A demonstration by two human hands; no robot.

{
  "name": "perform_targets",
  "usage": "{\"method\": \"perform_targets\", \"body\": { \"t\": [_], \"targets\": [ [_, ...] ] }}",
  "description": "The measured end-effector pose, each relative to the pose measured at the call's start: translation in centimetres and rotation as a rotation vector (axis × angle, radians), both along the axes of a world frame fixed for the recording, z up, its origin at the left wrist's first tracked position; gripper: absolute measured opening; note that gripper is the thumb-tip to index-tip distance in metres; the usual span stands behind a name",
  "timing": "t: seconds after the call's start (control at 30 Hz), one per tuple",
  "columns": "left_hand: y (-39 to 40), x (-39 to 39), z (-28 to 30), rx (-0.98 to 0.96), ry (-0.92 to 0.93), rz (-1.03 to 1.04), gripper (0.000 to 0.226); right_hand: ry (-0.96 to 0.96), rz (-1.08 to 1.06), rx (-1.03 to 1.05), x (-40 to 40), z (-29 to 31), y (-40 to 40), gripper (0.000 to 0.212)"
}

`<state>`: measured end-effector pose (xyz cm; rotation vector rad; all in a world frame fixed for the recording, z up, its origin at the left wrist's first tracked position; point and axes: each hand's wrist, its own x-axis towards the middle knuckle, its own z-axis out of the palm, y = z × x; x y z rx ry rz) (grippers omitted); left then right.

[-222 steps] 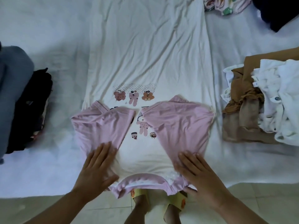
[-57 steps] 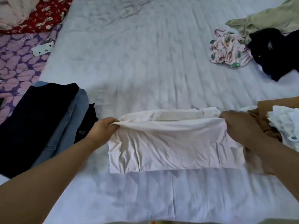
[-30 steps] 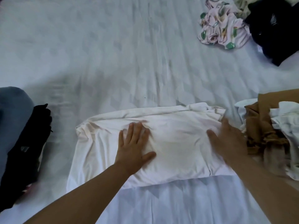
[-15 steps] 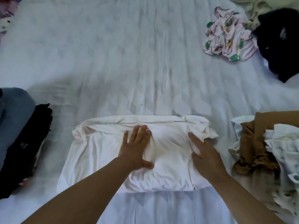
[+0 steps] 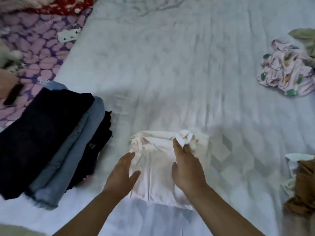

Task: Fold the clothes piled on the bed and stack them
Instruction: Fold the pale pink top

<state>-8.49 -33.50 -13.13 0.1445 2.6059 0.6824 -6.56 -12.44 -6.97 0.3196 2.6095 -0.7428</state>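
At the left of the frame a folded stack [image 5: 51, 142] of dark and denim garments lies on the bed [image 5: 170, 65], just beside the white garment [image 5: 158, 169], which sits folded small in the lower middle. The left hand [image 5: 121, 176] rests at that garment's left edge with fingers straight and relaxed, holding nothing. The right hand [image 5: 185, 169] lies on its right half, fingertips pinching a loose white flap [image 5: 185, 136] at the upper edge.

The likely trouble: that flap is bunched, and if let go untucked it may spring out and loosen the fold when the bundle is lifted toward the stack. The stack itself fans out sideways, so another piece set on top could slide off.

Around it, a purple patterned cover [image 5: 34, 53] fills the upper left. At the right edge lie a crumpled floral garment [image 5: 286, 77] and, lower, a brown and white heap [image 5: 301, 183], well apart from the hands. Nothing stands between the white garment and the stack
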Motion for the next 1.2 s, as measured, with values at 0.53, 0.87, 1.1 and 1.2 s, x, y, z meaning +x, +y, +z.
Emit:
{"method": "perform_targets", "body": {
  "t": [0.53, 0.87, 1.1, 1.2],
  "targets": [
    [-4.0, -2.2, -2.7, 0.141, -0.336, 0.280, 0.067, -0.146, -0.121, 0.256, 1.1, -6.6, -3.4, 0.052],
    [1.0, -1.2, -4.0, 0.093, -0.399, 0.402, 0.063, -0.097, -0.430, -0.131, 3.9, -10.2, -2.6, 0.099],
    [0.3, 0.0, -0.2, 0.333, -0.669, 0.564, 0.038, -0.070, -0.291, -0.196, 4.6, -6.5, -0.5, 0.087],
    [-0.1, 0.7, 2.7, 0.378, -0.629, 0.567, 0.040, -0.068, -0.255, -0.200, 4.6, -3.7, 0.6, 0.082]
  ]
}}
